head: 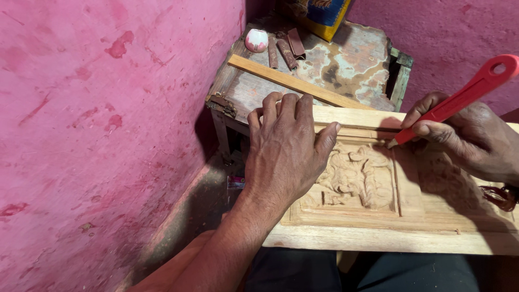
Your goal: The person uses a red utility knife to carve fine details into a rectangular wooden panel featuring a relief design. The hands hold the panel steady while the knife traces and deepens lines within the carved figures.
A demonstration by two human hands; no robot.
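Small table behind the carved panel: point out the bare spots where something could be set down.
On the small table, the worn top is bare right of the sandpaper rolls, between the wooden strip and the blue-yellow package. The back-left corner is crowded: pink round object, rolls.

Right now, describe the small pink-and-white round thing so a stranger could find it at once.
Look to the worn wooden stool against the pink wall, beyond the carved panel. At its far left corner sits the pink-and-white round object, the only glossy, rounded item beside the brown sandpaper rolls.
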